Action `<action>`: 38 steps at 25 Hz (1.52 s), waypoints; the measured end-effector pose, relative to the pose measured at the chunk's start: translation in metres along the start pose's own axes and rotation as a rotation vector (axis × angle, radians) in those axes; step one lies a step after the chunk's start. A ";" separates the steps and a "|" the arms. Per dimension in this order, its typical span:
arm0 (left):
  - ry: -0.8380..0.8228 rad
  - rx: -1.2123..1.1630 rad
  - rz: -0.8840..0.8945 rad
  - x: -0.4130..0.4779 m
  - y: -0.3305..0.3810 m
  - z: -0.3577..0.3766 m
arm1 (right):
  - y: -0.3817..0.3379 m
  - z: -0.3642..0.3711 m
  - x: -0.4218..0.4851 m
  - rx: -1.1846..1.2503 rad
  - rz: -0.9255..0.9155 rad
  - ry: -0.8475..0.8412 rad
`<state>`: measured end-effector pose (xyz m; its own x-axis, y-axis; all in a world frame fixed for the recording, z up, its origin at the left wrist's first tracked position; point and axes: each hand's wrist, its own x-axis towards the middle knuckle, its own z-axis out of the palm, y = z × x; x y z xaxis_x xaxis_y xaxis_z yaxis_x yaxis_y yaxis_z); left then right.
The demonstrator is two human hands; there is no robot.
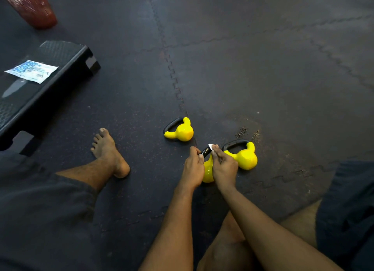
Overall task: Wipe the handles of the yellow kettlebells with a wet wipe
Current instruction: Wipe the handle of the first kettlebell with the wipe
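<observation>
Your left hand (pixel 193 167) is gripping the kettlebell (pixel 208 170) by its handle (pixel 205 152), right hand (pixel 224 165) at 3 o'clock is pinching the wipe (pixel 210 147) onto it

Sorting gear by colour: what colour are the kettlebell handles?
Black, clearest on the far kettlebell's handle in the head view.

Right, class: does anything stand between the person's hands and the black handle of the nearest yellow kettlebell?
Nothing visible does. The left hand grips the black handle of the nearest yellow kettlebell, and the right hand pinches the white wet wipe against it.
</observation>
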<state>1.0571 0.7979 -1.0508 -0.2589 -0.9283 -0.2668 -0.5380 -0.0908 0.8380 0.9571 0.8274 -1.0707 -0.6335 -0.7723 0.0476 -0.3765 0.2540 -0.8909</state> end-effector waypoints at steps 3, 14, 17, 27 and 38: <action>0.026 0.044 0.044 -0.001 -0.009 -0.002 | -0.006 -0.010 0.023 -0.034 0.072 -0.137; 0.042 0.168 0.099 0.005 -0.014 -0.003 | 0.000 -0.025 0.045 0.022 0.172 -0.369; 0.034 0.196 0.118 0.003 -0.011 0.000 | -0.002 -0.028 0.030 0.004 0.105 -0.246; -0.008 0.150 0.132 -0.002 -0.012 0.000 | -0.029 -0.034 0.076 -0.503 0.059 -0.750; 0.001 0.167 0.134 -0.004 -0.009 -0.001 | -0.012 -0.032 0.032 -0.196 0.063 -0.287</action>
<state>1.0632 0.8019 -1.0569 -0.3362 -0.9286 -0.1572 -0.6240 0.0946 0.7757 0.9203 0.8184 -1.0440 -0.4541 -0.8767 -0.1589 -0.4832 0.3921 -0.7828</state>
